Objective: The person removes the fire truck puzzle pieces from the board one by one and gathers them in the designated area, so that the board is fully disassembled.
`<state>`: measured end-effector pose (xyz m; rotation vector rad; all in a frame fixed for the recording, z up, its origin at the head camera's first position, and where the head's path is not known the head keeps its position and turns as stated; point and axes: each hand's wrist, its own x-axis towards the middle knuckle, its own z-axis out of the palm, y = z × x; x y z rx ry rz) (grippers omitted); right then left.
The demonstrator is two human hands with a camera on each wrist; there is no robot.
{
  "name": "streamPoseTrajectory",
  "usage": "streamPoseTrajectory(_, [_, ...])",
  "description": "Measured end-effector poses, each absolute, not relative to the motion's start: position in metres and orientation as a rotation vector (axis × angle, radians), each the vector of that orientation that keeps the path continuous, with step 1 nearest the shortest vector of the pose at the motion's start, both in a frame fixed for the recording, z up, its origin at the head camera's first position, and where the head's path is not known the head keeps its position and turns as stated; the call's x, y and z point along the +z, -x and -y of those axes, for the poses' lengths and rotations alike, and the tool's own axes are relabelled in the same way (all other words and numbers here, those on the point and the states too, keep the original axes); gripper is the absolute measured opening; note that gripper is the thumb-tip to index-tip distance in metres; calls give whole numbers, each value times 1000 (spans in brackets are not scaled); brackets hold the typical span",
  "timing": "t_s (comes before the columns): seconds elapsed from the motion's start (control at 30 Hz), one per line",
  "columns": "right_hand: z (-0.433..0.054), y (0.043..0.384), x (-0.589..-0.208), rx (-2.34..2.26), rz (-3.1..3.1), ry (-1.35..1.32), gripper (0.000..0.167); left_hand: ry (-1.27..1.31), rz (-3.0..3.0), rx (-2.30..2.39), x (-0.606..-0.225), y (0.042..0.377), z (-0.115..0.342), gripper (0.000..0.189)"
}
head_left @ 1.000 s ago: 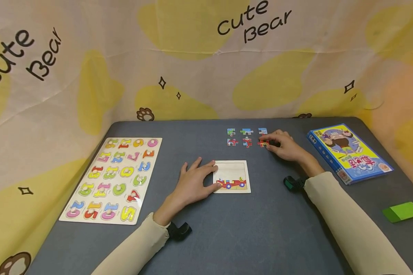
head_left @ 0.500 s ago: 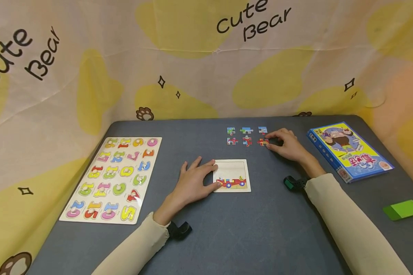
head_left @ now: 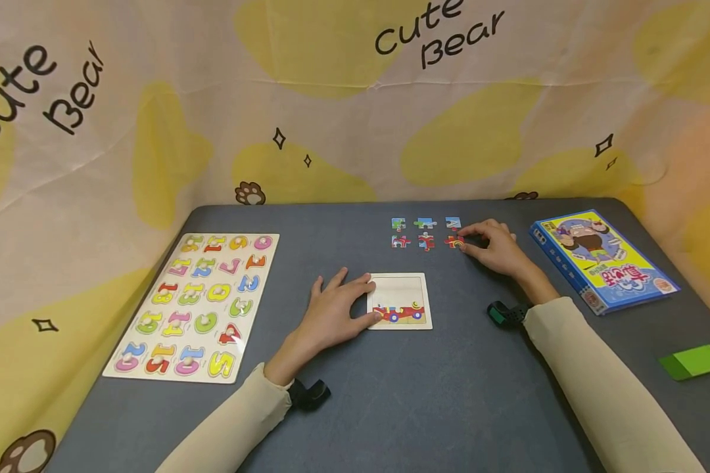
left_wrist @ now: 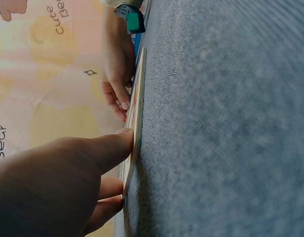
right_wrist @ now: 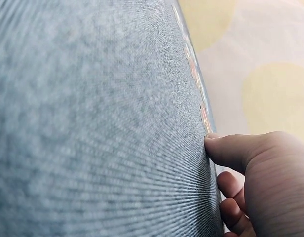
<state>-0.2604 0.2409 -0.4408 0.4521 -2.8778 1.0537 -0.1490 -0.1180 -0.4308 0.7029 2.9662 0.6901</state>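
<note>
A small puzzle board (head_left: 400, 289) lies mid-table, with a red vehicle along its lower part and a bare upper part. My left hand (head_left: 334, 315) rests at its left edge, thumb and index finger touching the rim. The left wrist view shows that thumb against the board's edge (left_wrist: 137, 123). Farther back, jigsaw pieces stand in two rows of three. My right hand (head_left: 496, 248) is beside the front right piece (head_left: 453, 242), thumb tip right at its edge. The index fingertip is near the back right piece (head_left: 452, 223). Thumb and index finger stand apart with nothing between them.
A number board (head_left: 245, 348) with colourful knobbed numerals lies on the left of the grey table (head_left: 438, 407). A blue and yellow box (head_left: 603, 263) stands at the right, behind a green block (head_left: 693, 362). A printed cloth (head_left: 331, 98) hangs behind the table.
My right hand has drawn slightly right off the front right piece, which now shows more fully. My left hand and the puzzle board have stayed in place.
</note>
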Motion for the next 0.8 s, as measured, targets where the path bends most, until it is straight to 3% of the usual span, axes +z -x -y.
streamPoseTrajectory(0.53, [-226,245,-434,1064,2830,-397,39,-702,-2966,690,-429,149,118,58])
streamPoseTrajectory(0.8, [-182,218,-422,1031,2780,-757,32,-703,-2964,635,-428,151,120,61])
